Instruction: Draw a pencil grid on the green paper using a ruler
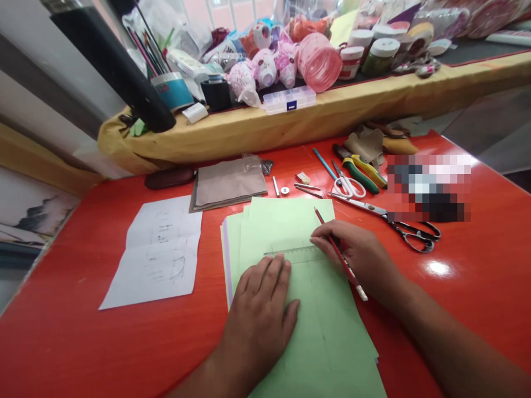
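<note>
A stack of pale green paper (pixel 327 315) lies in front of me, faint pencil lines on its top sheet. Across the sheet rests a clear ruler (pixel 296 251). My left hand (pixel 265 304) lies flat on the paper, fingers stretched out and fingertips at the ruler's lower edge near its left end. A dark red and black pencil (pixel 350 273) is tucked in my right hand (pixel 365 254), its point facing away from me and its white eraser end towards me. The thumb and forefinger of that hand are by the ruler's right end.
Left of the stack is a creased white sheet (pixel 161 249) with sketches. Behind lie brown fabric pieces (pixel 228 182), white-handled scissors (pixel 348 185), large shears (pixel 373 209), pliers (pixel 363 171) and an eraser (pixel 303 177). A yellow-covered ledge (pixel 257 124) holds jars and bags. One patch is pixelated.
</note>
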Available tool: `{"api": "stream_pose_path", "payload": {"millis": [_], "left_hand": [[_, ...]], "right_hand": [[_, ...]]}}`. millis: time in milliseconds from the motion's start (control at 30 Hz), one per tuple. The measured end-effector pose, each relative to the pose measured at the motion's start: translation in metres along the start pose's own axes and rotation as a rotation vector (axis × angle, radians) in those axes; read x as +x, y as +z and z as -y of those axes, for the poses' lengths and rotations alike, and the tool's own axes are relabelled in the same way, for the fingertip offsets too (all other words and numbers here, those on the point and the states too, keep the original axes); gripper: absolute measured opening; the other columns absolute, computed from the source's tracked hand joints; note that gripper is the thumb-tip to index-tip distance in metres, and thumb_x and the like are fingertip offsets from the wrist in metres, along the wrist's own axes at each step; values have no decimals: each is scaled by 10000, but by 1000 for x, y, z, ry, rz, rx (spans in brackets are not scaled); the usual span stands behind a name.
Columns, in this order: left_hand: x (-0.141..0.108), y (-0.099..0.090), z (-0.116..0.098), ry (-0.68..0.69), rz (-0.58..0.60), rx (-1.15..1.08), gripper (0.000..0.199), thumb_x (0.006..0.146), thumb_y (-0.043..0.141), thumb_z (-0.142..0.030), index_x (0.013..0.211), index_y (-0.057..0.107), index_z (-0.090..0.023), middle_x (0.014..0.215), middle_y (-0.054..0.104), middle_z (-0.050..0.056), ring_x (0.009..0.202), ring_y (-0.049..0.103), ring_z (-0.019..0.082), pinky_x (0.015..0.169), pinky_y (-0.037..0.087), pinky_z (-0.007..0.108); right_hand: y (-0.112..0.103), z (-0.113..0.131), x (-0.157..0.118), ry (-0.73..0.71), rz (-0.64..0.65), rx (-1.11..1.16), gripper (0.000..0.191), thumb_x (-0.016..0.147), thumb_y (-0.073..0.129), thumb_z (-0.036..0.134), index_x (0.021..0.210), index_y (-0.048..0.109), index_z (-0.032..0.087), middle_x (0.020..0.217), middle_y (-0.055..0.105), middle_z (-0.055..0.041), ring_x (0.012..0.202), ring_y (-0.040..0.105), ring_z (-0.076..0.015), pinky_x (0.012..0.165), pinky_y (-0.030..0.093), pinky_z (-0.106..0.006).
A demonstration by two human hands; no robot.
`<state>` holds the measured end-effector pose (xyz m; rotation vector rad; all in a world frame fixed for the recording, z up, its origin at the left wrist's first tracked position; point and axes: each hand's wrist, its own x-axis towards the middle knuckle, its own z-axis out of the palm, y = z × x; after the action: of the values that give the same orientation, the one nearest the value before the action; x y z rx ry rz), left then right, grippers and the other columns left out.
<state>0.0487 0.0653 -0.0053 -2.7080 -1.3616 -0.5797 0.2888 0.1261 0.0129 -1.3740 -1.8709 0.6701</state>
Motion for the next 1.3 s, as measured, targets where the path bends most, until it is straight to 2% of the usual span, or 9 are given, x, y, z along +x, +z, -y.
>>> {"api": "stream_pose_path", "payload": {"millis": [500, 1300], "left_hand": [[0, 2, 0, -13, 26, -34, 477, 1111, 459, -313, 1533, 534, -103, 1556, 610, 118, 1441, 522, 281, 1175, 419, 451], [-2, 1, 1, -38, 78, -58, 507, 1107, 469, -334, 1558, 517, -108, 1605, 563, 126, 1487, 484, 299, 1210, 423, 475]], "right_hand": [[-2, -3, -2, 59, 58, -55, 204, 1074, 620, 364, 944, 715, 238, 835, 728, -22, 745, 650, -191, 691, 497, -330], [-3, 1, 0, 17, 82, -130, 207, 1081, 594, 347, 951, 713, 239, 874, 756, -51, 772, 685, -216, 700, 519, -349]]}}
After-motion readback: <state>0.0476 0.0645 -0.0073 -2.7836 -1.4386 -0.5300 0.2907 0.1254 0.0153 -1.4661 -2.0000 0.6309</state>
